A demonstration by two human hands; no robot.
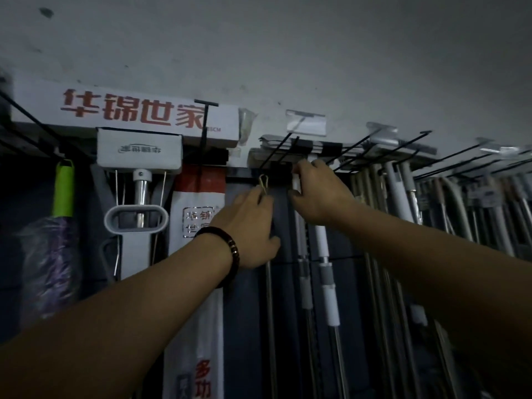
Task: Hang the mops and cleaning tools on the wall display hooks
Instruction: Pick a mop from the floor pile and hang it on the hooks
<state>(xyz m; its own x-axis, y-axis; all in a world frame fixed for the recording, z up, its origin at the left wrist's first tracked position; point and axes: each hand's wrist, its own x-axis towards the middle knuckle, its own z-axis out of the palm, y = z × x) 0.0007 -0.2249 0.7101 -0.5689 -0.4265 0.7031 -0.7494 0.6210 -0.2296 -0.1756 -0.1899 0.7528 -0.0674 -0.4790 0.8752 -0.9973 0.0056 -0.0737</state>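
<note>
Both my arms reach up to a dark wall display. My left hand (250,226), with a bead bracelet on its wrist, grips the top of a thin metal pole (270,312) whose gold wire hanging loop (263,182) sticks up above my fingers. That loop sits just below a black wire hook (276,156). My right hand (319,191) pinches the white top of a neighbouring mop handle (296,182) right under the hook rail. Another white-and-grey mop handle (326,272) hangs beside it.
Left of my hands hang a white-and-red packaged mop (198,214), a grey flat-mop with a chrome tube (139,197) and a green-handled duster (63,191). A long box with red characters (129,110) lies on top. Many poles (431,214) hang from black hooks at right.
</note>
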